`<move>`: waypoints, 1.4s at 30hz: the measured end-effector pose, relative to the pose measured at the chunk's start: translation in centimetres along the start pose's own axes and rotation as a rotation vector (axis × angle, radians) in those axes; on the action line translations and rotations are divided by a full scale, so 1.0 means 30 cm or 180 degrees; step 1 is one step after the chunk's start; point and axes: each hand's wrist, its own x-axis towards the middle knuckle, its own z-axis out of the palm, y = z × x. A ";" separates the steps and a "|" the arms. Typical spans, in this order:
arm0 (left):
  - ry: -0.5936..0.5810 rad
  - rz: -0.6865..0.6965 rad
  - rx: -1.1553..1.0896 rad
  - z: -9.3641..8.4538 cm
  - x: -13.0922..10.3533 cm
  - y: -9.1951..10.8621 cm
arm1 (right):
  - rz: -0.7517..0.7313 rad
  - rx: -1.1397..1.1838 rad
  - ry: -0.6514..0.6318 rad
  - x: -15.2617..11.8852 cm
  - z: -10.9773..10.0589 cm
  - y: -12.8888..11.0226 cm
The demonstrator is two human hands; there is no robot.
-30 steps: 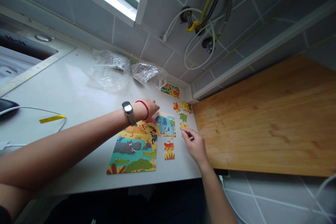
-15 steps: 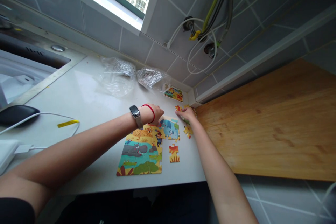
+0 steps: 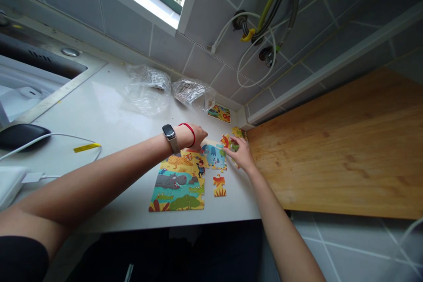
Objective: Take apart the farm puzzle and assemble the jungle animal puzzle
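A partly joined jigsaw puzzle [image 3: 176,180] with a hippo, a leopard and blue elephants lies on the white counter. My left hand [image 3: 199,135] rests at its upper edge, fingers curled down; what they hold, if anything, is hidden. My right hand [image 3: 240,152] pinches an orange-and-yellow puzzle piece [image 3: 226,141] between thumb and fingers, just right of the elephant section. A loose piece with orange grass [image 3: 219,186] lies right of the hippo section. More yellow pieces [image 3: 238,132] lie behind my right hand, partly covered by it.
A small picture card [image 3: 218,113] lies near the wall, beside crumpled clear plastic bags [image 3: 148,90]. A wooden board [image 3: 337,150] borders the counter on the right. At left are a black mouse [image 3: 24,137], a white cable and a sink [image 3: 42,66].
My right hand has moved slightly left and nearer the elephant section, with the orange-and-yellow piece in its fingers. My left hand stays almost in place. The view has shifted a little.
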 end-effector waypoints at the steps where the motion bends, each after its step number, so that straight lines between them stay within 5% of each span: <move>1: 0.0025 0.0049 -0.0001 -0.003 -0.001 0.000 | -0.0346 0.0151 -0.0099 -0.053 -0.014 -0.010; 6: 0.0408 0.0384 0.0050 0.002 0.002 0.020 | -0.0985 0.0310 -0.0987 -0.294 -0.068 -0.072; 10: 0.0205 0.0574 -0.0007 0.020 0.000 0.073 | -0.1174 0.0310 -0.1270 -0.376 -0.062 -0.099; 15: -0.0320 0.0615 0.0052 0.040 -0.011 0.124 | -0.1247 0.0283 -0.1032 -0.376 -0.035 -0.091; 21: -0.0518 0.0415 0.0298 0.049 -0.003 0.130 | -0.1145 0.0233 -0.0742 -0.371 -0.012 -0.074; 27: -0.0292 0.0653 0.0245 0.096 0.013 0.164 | -0.0799 0.0272 -0.0848 -0.433 0.011 -0.040; 34: -0.0315 0.0646 0.0193 0.163 0.038 0.195 | -0.0701 0.0434 -0.0483 -0.538 0.030 -0.018; 42: -0.0422 0.0474 0.0064 0.162 0.049 0.193 | -0.0908 0.0558 -0.0139 -0.625 0.013 0.007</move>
